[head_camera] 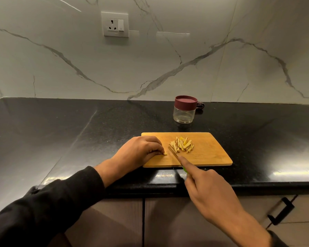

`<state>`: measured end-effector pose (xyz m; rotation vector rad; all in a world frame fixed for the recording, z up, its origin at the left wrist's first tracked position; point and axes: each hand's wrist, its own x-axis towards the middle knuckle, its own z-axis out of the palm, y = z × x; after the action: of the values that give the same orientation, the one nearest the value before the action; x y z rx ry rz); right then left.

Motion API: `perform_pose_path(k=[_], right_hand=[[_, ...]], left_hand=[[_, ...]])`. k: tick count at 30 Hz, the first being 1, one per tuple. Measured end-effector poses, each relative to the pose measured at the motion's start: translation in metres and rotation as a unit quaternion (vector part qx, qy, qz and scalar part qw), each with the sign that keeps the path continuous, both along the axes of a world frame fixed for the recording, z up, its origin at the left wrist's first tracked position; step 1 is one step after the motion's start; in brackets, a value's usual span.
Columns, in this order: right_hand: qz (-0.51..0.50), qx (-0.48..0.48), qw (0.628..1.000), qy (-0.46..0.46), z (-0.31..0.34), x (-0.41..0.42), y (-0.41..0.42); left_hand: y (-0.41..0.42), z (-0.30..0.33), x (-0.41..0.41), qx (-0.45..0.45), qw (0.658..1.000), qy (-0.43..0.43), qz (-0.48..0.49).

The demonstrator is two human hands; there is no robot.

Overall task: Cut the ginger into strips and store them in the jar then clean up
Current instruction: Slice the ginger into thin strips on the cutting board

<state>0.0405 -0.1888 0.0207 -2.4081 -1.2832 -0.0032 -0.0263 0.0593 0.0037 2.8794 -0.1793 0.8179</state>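
On the left, a black sleeve [48, 202] is laid across the edge of the glossy black stone worktop [61, 132]. The left hand [140, 148] is rested on the near-left corner of the rectangular wooden cutting board [209, 154], fingers curled, and a small yellow piece of ginger [165, 154] is pinched at the fingertips against the board. Just to its right, the knife with a silver blade and green handle [173, 152] is seen slanted, tip on the board between the piece and the heap. The handle is gripped by the right hand [209, 189], forefinger stretched along the blade's spine. A pile of pale yellow ginger strips [182, 144] is gathered at the board's middle. Behind the board, apart from it, the clear round jar with a maroon lid [185, 109] is stood upright, lid on.
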Motion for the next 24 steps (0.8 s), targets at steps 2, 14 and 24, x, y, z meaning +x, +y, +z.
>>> perform_pose_path(k=[2,14,24], right_hand=[[0.006,-0.005,1.0,-0.001,-0.001,0.0,0.005],[0.018,-0.007,1.0,-0.018,-0.003,0.006,0.025],[0.025,-0.021,0.999,-0.03,0.003,0.004,0.032]], left_hand=[[0.0,0.0,0.0,-0.001,1.0,0.001,0.002],[-0.002,0.0,0.002,-0.003,1.0,-0.005,0.0],[-0.002,0.001,0.001,-0.003,1.0,-0.006,0.001]])
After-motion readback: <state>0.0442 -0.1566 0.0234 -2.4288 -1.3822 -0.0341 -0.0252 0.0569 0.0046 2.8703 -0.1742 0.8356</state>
